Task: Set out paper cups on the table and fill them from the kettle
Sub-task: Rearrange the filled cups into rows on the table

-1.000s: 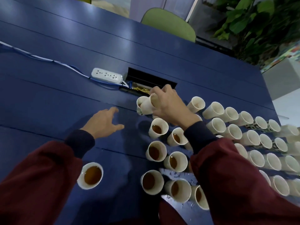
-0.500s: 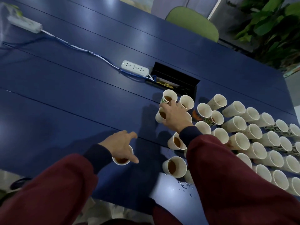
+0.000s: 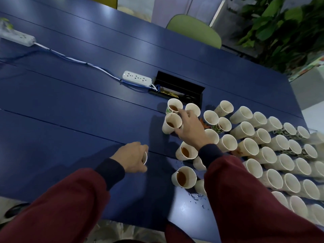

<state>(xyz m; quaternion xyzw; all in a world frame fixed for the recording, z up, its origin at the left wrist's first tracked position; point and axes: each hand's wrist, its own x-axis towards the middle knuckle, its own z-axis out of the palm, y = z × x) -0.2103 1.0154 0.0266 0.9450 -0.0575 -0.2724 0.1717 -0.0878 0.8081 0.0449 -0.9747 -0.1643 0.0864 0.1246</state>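
Paper cups crowd the right half of the blue table. My right hand grips a white cup of brown tea at the left edge of the group, thumb below and fingers over its far side. Just behind it stands a printed cup with tea. Two more filled cups stand nearer to me. Several empty cups fill the rows to the right. My left hand curls round a lone cup, of which only the rim shows. No kettle is in view.
A white power strip lies beside an open black cable box, its cord running left to a second strip. Water drops spot the table near its front edge. A green chair and a plant stand beyond the far side.
My left hand left the bare table and closed round the lone filled cup. My right hand drew back from the far cup to the one in front of it.
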